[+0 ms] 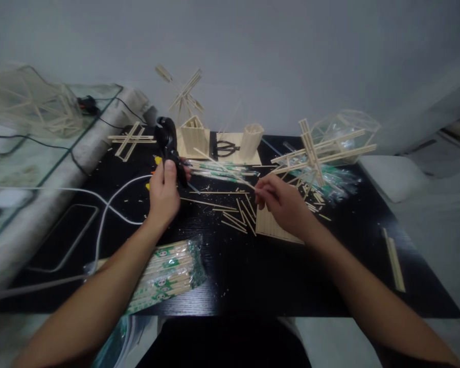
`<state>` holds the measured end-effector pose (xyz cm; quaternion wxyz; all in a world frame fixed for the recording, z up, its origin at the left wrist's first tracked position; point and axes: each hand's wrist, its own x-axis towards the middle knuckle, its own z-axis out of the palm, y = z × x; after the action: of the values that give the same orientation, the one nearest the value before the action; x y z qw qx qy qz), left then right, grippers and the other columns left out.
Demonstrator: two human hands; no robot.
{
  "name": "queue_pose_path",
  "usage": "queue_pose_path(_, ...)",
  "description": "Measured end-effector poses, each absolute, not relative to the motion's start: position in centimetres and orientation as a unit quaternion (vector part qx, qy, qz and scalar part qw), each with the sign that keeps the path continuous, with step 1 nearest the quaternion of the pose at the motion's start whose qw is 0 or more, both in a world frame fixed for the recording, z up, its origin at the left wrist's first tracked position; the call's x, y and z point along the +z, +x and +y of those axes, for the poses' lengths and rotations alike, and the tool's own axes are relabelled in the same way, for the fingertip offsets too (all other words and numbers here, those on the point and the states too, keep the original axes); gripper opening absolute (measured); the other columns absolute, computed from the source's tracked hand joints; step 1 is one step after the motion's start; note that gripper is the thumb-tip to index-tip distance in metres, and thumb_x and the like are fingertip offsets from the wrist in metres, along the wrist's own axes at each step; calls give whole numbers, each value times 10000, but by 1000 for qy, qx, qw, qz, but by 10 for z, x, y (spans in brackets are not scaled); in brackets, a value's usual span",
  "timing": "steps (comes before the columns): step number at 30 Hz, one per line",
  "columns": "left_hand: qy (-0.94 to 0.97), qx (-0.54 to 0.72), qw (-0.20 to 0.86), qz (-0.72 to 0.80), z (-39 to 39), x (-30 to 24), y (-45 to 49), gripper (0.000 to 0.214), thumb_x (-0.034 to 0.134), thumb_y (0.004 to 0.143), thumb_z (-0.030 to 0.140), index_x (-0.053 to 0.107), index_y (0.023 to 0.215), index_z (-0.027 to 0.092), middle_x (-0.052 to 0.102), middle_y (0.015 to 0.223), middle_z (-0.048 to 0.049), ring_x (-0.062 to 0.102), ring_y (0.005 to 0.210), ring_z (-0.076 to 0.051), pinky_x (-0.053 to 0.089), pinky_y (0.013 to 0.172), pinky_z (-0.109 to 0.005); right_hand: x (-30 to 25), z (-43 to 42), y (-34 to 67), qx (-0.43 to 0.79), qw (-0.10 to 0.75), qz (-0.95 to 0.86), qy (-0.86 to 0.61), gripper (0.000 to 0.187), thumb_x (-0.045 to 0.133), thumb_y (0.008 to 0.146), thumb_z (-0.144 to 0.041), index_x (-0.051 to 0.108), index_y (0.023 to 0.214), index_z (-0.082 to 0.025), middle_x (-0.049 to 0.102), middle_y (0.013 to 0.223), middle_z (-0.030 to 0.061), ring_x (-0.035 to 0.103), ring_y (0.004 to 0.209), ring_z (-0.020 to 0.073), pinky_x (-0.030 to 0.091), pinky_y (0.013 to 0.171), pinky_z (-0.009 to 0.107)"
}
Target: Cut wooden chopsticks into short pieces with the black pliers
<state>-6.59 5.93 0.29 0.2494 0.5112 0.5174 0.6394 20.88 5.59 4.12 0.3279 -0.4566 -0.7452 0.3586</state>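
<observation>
Behind everything stands a smooth grey wall, and before it a black table with a faint wood grain, speckled with pale crumbs. Slim straight wooden sticks make up most of what lies on it: short cut pieces scattered near the middle, a ribbed square panel under the right forearm's side, two upright stick-walled holders at the back, and a crossed-stick frame to the right. Crinkled clear plastic printed in green wraps a packet of sticks, partly covered by the left forearm. Black looped scissors lie between the holders. Something yellow and orange peeps out behind the left hand, too hidden for me to name. That hand is wrapped around a glossy black hand tool, curved head up, thumb along its front, lower part masked by the fingers. Across from it, the right hand pinches one end of a thin stick, which slants up and away over the table's middle; the pinched tip is lost among curled fingers. Both forearms reach forward, converging, cut off below.
</observation>
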Motion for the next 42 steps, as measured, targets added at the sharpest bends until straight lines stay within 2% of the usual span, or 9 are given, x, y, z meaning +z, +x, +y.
queue_pose_path(6, 530, 594, 322, 512, 57, -3, -62, 515, 466, 957, 655, 703, 965, 198, 677, 798, -46, 625, 668, -159, 521, 648, -296, 31, 29, 221, 600, 333, -615, -388, 164, 632, 966, -328, 646, 1026, -176, 721, 831, 29, 668, 702, 141, 493, 600, 260)
queue_pose_path(14, 566, 562, 324, 509, 52, -1, -62, 519, 468, 952, 660, 704, 959, 198, 672, 811, -45, 626, 699, -166, 505, 654, -289, 14, -46, 194, 863, 37, -471, -180, 257, 551, 1017, -436, 520, 928, -197, 781, 977, 109, 741, 977, 188, 543, 893, 368)
queue_pose_path(17, 554, 569, 334, 508, 54, -3, -66, 508, 484, 948, 652, 714, 979, 200, 676, 814, -56, 641, 696, -174, 506, 645, -297, -8, -64, 181, 874, 25, -440, -205, 320, 598, 977, -492, 534, 916, -185, 753, 1116, 142, 725, 1056, 206, 538, 959, 406)
queue_pose_path(21, 551, 569, 325, 517, 54, -3, -75, 499, 492, 949, 640, 726, 962, 200, 677, 801, -68, 649, 699, -187, 505, 628, -305, -13, -58, 178, 754, 165, -556, -308, 272, 535, 1024, -435, 610, 1090, -182, 655, 1331, 132, 643, 1179, 212, 467, 1059, 443)
queue_pose_path(24, 539, 580, 322, 519, 55, -2, -79, 510, 491, 949, 643, 724, 928, 189, 674, 777, -72, 626, 652, -178, 506, 604, -312, 3, -47, 181, 655, 253, -631, -328, 187, 504, 1047, -360, 606, 1031, -205, 635, 1360, 99, 590, 1225, 209, 416, 1099, 435)
queue_pose_path(26, 526, 588, 330, 519, 56, -1, -80, 522, 489, 944, 655, 719, 916, 188, 670, 762, -67, 614, 632, -169, 514, 602, -311, 11, -44, 184, 675, 241, -621, -317, 192, 508, 1046, -362, 615, 1043, -203, 662, 1308, 97, 615, 1177, 204, 445, 1067, 425)
queue_pose_path(31, 515, 589, 340, 522, 56, -1, -77, 525, 499, 928, 678, 719, 909, 202, 666, 746, -54, 623, 640, -166, 529, 607, -299, -3, -44, 183, 845, 26, -476, -245, 303, 575, 999, -466, 587, 964, -166, 729, 1135, 139, 718, 1033, 222, 562, 927, 428)
queue_pose_path(37, 524, 575, 353, 519, 54, -2, -75, 524, 502, 932, 668, 711, 946, 189, 676, 771, -52, 633, 657, -169, 530, 637, -298, -2, -28, 182, 628, 282, -624, -369, 216, 494, 1048, -408, 567, 982, -216, 601, 1430, 119, 571, 1296, 239, 392, 1148, 512)
queue_pose_path(42, 525, 574, 356, 517, 54, -2, -75, 528, 502, 925, 681, 709, 935, 196, 679, 772, -50, 633, 669, -168, 519, 625, -281, 8, -28, 194, 712, 186, -592, -329, 225, 499, 1048, -400, 579, 1069, -190, 661, 1333, 148, 669, 1181, 224, 540, 1007, 454)
